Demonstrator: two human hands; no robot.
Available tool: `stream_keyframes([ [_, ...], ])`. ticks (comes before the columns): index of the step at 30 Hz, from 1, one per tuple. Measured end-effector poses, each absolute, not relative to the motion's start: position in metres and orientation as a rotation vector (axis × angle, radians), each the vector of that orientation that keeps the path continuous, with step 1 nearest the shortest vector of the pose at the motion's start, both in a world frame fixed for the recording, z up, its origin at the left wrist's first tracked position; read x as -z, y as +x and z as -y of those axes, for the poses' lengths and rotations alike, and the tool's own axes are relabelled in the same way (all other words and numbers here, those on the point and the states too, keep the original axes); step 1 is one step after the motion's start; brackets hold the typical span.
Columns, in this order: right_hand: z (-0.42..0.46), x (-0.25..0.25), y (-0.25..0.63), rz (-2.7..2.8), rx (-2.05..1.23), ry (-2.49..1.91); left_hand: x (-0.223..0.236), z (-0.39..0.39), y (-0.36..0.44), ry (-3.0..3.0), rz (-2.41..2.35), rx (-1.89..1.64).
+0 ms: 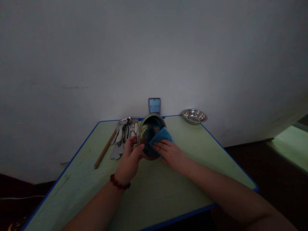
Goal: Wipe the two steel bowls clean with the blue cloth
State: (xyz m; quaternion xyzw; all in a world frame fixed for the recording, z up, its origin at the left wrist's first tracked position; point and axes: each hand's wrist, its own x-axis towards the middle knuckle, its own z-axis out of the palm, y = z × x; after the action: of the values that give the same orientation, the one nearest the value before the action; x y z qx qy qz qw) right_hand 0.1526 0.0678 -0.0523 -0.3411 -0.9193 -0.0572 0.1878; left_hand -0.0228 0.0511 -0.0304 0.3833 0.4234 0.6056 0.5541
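Observation:
Tilted on its side above the table, a shiny metal bowl point(143, 133) has its opening turned toward me. My left hand point(131, 158) grips its left rim, thumb in front and fingers behind; a dark red beaded bracelet point(119, 183) circles that wrist. In my right hand point(169, 152) is a blue cloth point(162, 136), pressed against the bowl's right inner side near the rim. The fingers lie over the cloth, and part of the bowl's inside is hidden by it.
Left of the bowl lies a pile of metal cutlery point(120, 134), with wooden chopsticks point(105, 149) beside it. A shallow metal dish point(194, 116) stands at the table's back right corner. A phone-like screen point(154, 106) leans against the wall. The green table point(168, 199) has blue edges.

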Motion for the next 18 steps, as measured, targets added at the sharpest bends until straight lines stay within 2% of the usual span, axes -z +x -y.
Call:
stream_keyframes([
  [18, -0.079, 0.055, 0.160, 2.654, 0.198, -0.957, 0.027, -0.053, -0.034, 0.997, -1.041, -1.324],
])
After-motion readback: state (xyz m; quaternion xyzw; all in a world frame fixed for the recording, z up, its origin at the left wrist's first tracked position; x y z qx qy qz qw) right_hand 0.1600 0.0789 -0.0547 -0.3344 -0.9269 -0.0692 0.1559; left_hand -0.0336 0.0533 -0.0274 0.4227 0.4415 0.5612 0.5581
